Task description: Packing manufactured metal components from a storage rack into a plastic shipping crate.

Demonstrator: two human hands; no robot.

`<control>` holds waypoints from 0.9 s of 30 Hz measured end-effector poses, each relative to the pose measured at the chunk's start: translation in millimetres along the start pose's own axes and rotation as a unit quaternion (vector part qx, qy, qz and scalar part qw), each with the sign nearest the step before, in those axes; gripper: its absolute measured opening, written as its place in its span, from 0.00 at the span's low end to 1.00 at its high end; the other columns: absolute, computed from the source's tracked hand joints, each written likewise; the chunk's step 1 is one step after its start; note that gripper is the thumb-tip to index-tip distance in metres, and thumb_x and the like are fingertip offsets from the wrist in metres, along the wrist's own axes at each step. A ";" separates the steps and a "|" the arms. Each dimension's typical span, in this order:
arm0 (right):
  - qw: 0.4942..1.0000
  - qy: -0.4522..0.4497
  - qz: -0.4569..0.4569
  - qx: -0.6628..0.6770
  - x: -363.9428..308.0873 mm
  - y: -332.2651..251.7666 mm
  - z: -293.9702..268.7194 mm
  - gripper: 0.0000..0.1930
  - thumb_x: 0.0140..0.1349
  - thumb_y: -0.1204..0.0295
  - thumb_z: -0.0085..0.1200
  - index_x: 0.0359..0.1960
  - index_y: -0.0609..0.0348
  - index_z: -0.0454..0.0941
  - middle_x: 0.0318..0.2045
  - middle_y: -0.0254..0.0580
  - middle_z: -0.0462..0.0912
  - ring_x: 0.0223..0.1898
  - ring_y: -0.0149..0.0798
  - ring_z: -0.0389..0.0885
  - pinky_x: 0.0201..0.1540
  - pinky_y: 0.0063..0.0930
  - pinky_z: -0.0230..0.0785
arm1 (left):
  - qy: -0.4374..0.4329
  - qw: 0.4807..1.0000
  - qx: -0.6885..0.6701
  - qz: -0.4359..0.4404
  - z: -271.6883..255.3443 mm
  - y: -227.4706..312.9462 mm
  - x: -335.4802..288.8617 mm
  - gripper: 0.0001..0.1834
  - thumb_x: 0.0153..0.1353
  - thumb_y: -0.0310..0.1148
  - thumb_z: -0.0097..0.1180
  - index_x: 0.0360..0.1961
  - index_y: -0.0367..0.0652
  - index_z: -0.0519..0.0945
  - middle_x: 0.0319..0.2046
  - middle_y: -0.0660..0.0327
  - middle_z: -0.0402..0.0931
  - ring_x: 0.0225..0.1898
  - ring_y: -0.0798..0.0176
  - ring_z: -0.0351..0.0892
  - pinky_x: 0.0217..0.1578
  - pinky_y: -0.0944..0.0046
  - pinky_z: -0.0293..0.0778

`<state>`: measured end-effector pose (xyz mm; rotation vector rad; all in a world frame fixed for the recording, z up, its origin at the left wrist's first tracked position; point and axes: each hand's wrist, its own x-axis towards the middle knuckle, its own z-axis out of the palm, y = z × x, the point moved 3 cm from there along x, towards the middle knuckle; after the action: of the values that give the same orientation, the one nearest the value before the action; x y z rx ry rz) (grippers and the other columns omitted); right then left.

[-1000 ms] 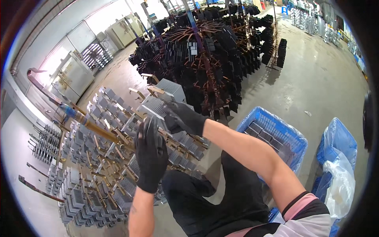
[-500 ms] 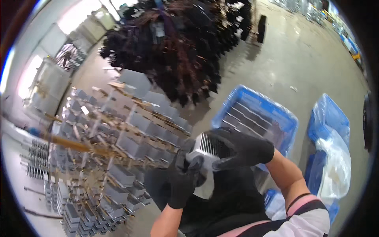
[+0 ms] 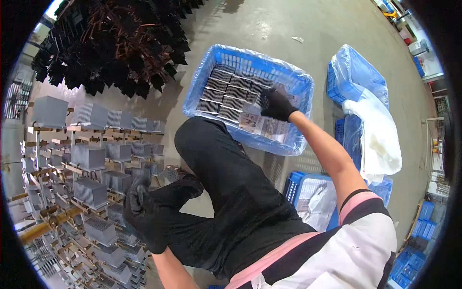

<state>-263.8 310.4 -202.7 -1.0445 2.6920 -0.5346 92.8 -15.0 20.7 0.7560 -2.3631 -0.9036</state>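
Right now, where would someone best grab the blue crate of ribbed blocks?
Probably by the rims at the short ends of the blue crate, reaching from the near side: it is longer than wide, and its walls rise above the ribbed blocks. The plastic liner might slip.

We have our gloved right hand inside a blue basket lined with clear plastic, at the edge of rows of dark finned blocks, near a printed paper sheet. Our gloved left hand hangs beside a rack bearing grey finned blocks. White plastic drapes near another blue basket to our right; dark pieces cluster at upper left, above the floor.
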 end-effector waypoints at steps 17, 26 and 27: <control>0.987 0.089 0.019 -0.135 21.7 -8.7 121.9 0.15 0.55 0.70 0.55 0.46 0.54 0.76 0.33 0.53 0.81 0.36 0.55 0.82 0.36 0.53 0.73 | 0.016 0.989 0.147 0.026 -12.1 -25.0 -21.9 0.11 0.64 0.26 0.57 0.46 0.33 0.82 0.41 0.53 0.83 0.43 0.56 0.81 0.51 0.59 0.74; 0.995 0.042 0.030 -0.086 41.8 -28.5 132.8 0.15 0.59 0.74 0.50 0.49 0.55 0.76 0.35 0.54 0.82 0.40 0.56 0.83 0.38 0.50 0.75 | 0.018 0.992 0.117 0.036 -24.7 -18.2 -27.1 0.11 0.62 0.26 0.59 0.45 0.35 0.83 0.43 0.53 0.83 0.45 0.52 0.81 0.52 0.56 0.74; 0.995 0.049 0.021 -0.083 43.6 -32.2 134.5 0.15 0.59 0.73 0.50 0.49 0.56 0.76 0.36 0.54 0.82 0.41 0.57 0.83 0.39 0.50 0.76 | 0.021 0.987 0.148 0.060 -28.5 -16.0 -28.6 0.11 0.62 0.26 0.59 0.45 0.36 0.83 0.44 0.53 0.83 0.46 0.51 0.81 0.52 0.56 0.74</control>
<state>-233.7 223.9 -315.1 -1.0247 2.8797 -0.3700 136.0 -19.1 20.9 0.7248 -2.5040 -0.4875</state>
